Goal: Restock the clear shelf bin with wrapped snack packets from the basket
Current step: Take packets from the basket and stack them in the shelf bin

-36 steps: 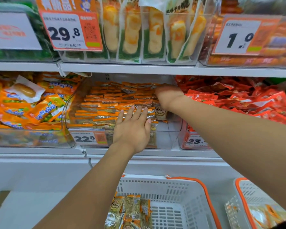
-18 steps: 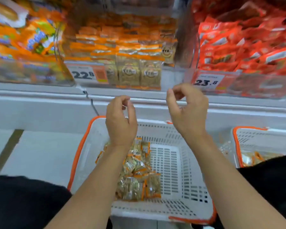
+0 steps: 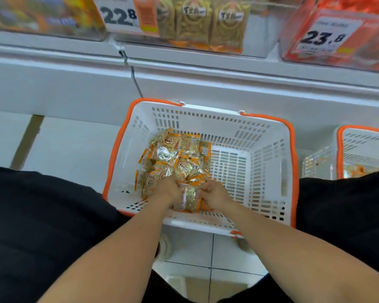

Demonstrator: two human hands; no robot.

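We see a second basket (image 3: 363,149) at the right edge, white with an orange rim, some packets inside. On the shelf (image 3: 206,62) above, a bin of red packets (image 3: 341,33) carries a tag reading 23.8, and at far left a blurred bin (image 3: 42,16) holds orange and yellow packs. Our black trousers (image 3: 42,226) flank pale floor tiles (image 3: 70,149).

Fingertips of the left hand (image 3: 170,189) and right hand (image 3: 214,193) are buried among the snack packets (image 3: 175,158) in the basket (image 3: 228,127); the grip of each hand cannot be determined. Above the basket, the clear shelf bin (image 3: 256,29) is cut off by the top edge. Right of the basket, a second basket (image 3: 359,145) is cut by the right edge and partly hidden behind a dark-clothed leg (image 3: 348,215). Packet print is too blurred to read.
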